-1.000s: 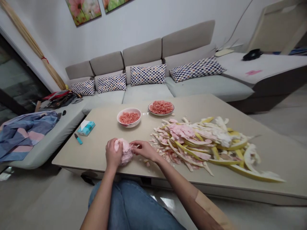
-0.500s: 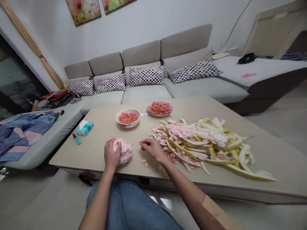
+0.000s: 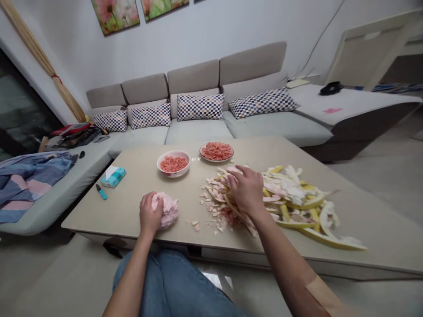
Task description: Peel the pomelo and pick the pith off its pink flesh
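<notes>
My left hand (image 3: 150,215) is wrapped round the left side of a peeled pink pomelo (image 3: 170,212), which rests on the table near its front edge. My right hand (image 3: 247,190) is over the left part of a heap of yellow and white pomelo peel (image 3: 309,202), palm down with the fingers apart. It hides part of the heap, and no piece shows in its fingers. Small peel scraps (image 3: 195,225) lie between the hands. Behind them stand a white bowl (image 3: 175,174) and a dark-rimmed plate (image 3: 216,160), both holding red pomelo pulp.
On the left of the table (image 3: 132,215) lie a blue tissue pack (image 3: 114,177) and a small knife with a turquoise handle (image 3: 102,192). A grey sofa (image 3: 198,132) with checkered cushions runs behind the table. A blue and pink cloth (image 3: 33,180) lies on its left end.
My right hand has left the pomelo's right side and moved right to the peel heap, its fingers spreading. My left hand keeps its hold on the pomelo. The view has shifted slightly.
</notes>
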